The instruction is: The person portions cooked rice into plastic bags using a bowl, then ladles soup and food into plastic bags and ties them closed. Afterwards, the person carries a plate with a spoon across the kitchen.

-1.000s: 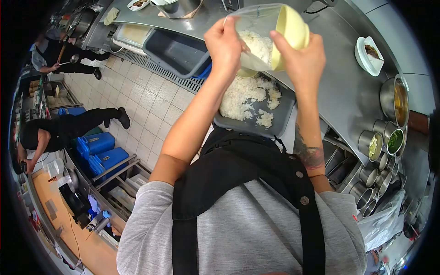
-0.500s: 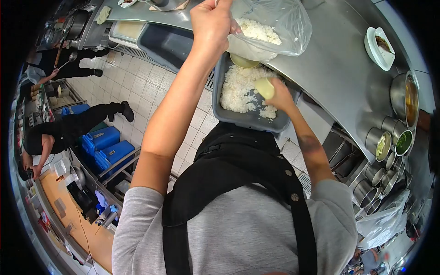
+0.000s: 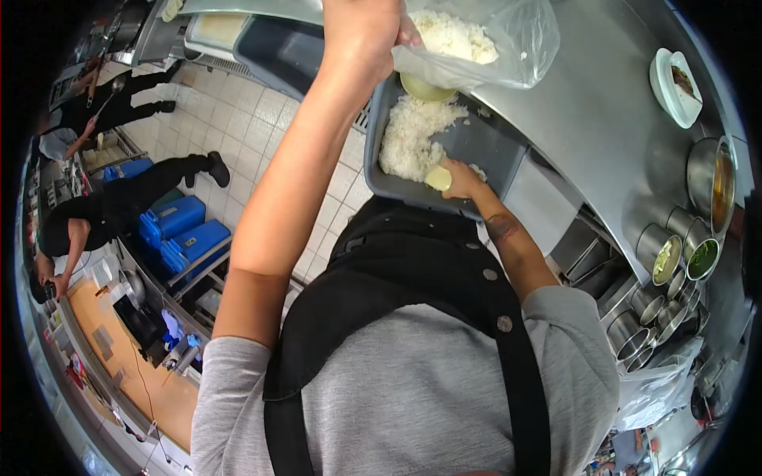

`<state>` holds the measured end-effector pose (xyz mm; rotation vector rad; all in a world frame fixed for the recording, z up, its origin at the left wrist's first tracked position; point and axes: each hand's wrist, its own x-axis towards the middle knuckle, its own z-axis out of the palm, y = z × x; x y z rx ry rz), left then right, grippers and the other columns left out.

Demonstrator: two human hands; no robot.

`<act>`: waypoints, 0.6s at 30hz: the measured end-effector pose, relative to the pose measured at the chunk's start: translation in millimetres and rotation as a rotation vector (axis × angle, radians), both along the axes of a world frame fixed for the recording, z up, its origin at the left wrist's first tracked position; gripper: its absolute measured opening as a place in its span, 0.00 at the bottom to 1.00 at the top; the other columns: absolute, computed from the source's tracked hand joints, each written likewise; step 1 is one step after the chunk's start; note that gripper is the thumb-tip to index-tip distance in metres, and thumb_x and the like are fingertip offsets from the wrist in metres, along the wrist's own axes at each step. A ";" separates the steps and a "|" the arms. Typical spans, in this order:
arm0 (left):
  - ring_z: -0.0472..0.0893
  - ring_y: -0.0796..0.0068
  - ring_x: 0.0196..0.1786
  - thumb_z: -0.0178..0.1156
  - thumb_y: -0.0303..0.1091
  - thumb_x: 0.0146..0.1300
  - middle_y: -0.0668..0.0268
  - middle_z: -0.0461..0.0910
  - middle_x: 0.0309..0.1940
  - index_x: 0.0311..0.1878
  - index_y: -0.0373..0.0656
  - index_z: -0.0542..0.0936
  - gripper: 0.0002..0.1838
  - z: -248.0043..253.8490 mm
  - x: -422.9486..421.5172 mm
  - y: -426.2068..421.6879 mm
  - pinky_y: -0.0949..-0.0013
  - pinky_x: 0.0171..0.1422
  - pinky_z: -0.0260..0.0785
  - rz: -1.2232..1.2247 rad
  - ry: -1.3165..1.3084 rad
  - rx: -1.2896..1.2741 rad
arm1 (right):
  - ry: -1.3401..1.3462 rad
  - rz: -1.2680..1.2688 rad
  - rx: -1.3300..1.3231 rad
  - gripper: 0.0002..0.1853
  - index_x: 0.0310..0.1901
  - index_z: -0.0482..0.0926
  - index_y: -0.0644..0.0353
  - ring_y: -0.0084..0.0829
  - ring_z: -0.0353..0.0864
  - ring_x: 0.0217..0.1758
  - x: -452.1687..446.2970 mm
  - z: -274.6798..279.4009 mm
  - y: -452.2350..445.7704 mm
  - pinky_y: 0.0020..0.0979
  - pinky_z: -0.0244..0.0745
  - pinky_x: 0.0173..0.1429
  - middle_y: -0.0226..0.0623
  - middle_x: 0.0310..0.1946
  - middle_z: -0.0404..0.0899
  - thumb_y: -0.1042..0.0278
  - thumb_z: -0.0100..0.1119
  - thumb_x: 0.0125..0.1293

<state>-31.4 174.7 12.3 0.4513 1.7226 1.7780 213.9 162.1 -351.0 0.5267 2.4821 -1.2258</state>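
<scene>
White rice (image 3: 409, 143) in a grey tub (image 3: 496, 155), a pale yellow bowl (image 3: 438, 178), blue bins (image 3: 194, 247), black apron (image 3: 413, 270)

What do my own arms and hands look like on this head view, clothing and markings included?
Short grey sleeves end above the elbows. The left hand and right hand show no gloves. A dark tattoo marks the right forearm; I see none on the left.
</scene>
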 end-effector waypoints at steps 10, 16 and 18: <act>0.63 0.84 0.13 0.54 0.39 0.64 0.73 0.70 0.15 0.39 0.37 0.80 0.14 4.1 8.5 -5.9 0.77 0.15 0.52 -0.016 -0.010 -0.059 | -0.024 -0.114 -0.371 0.26 0.41 0.68 0.61 0.35 0.73 0.46 35.6 22.5 -1.6 0.32 0.69 0.49 0.39 0.37 0.72 0.64 0.67 0.38; 0.63 0.84 0.13 0.53 0.41 0.65 0.74 0.69 0.14 0.40 0.37 0.79 0.15 -6.3 6.5 -14.0 0.78 0.15 0.52 -0.097 -0.018 0.027 | -0.008 -0.539 -1.025 0.21 0.47 0.64 0.57 0.24 0.70 0.47 51.4 70.0 46.9 0.27 0.68 0.51 0.32 0.41 0.69 0.73 0.55 0.49; 0.63 0.84 0.13 0.53 0.41 0.65 0.74 0.68 0.14 0.42 0.38 0.79 0.15 -4.6 11.7 -18.8 0.77 0.15 0.52 -0.121 -0.065 0.046 | 0.151 -0.668 -1.193 0.26 0.54 0.61 0.58 0.27 0.70 0.53 60.4 101.4 51.6 0.29 0.67 0.56 0.35 0.47 0.69 0.71 0.54 0.50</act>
